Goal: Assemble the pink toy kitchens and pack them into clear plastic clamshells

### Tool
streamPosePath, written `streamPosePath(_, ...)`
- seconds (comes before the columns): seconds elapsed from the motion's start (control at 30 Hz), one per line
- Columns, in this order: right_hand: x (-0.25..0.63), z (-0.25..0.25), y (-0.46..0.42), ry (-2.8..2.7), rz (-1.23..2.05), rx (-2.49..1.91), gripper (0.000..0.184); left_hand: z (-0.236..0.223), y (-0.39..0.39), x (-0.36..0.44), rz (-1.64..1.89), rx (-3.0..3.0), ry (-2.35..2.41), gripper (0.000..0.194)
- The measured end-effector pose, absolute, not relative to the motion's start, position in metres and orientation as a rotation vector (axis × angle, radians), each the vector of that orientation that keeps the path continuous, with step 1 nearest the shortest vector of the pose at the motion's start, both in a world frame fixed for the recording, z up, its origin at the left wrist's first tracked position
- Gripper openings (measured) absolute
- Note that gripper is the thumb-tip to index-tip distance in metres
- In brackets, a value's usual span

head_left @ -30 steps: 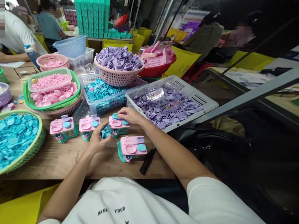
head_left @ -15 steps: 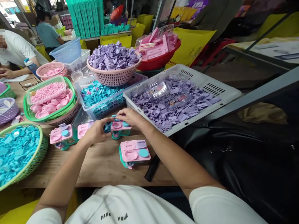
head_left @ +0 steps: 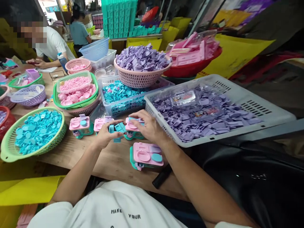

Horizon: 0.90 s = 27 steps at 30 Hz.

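Note:
Several blue plastic pieces [head_left: 120,127] are gripped between the thumb and fingers of my left hand [head_left: 104,136]. My right hand [head_left: 150,127] pinches a small blue piece [head_left: 133,119] over the top of a pink and green toy kitchen unit [head_left: 131,125]; its fingers partly cover the unit. Closer to me sits another toy unit [head_left: 144,155] with a pink top, a round blue disc and a lilac part. Two more such units stand to the left, one at the far left [head_left: 80,122] and one partly behind my left hand [head_left: 98,124].
A grey crate [head_left: 163,134] of lilac parts lies on the right. Behind are a pink basket [head_left: 142,76] of lilac pieces and a clear bin [head_left: 110,109] of blue ones. A green basket [head_left: 34,151] of blue discs is left. A black handle-like object [head_left: 161,177] lies near the table edge.
The view has swung left, so things sit further right. My right hand has moved lower over the toy unit's top, and the blue pieces in my left hand show more clearly.

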State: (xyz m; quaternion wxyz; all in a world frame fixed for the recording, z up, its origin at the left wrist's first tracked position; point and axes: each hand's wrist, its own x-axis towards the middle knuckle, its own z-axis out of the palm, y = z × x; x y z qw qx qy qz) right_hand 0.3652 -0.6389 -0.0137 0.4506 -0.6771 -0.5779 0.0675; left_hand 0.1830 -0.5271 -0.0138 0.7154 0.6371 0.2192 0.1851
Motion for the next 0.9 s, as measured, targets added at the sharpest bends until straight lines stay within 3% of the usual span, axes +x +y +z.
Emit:
streamPosePath(0.13, 0.333, -0.003, -0.638, -1.622, 0.464, -1.552, 0.036, -0.019, -0.538, 0.165, 0.423, 1.230, 0.511, 0.070)
streamPosePath(0.4, 0.309, 0.004, -0.615, -1.767, 0.612, -1.616, 0.015, -0.036, -0.546, 0.124, 0.585, 1.309, 0.559, 0.091)
streamPosePath(0.6, 0.306, 0.027, -0.533, -1.878, 0.566, -1.813, 0.022, -0.041, -0.536, 0.097, 0.734, 1.337, 0.619, 0.073)
streamPosePath(0.7, 0.306, 0.023, -0.498, -2.005, 0.694, -1.968, 0.019, -0.044, -0.531, 0.086, 0.743, 1.354, 0.698, 0.065)
streamPosePath(0.9, 0.316, 0.007, -0.486, -2.022, 0.754, -1.956, 0.019, -0.050, -0.518, 0.075, 0.732, 1.368, 0.744, 0.065)
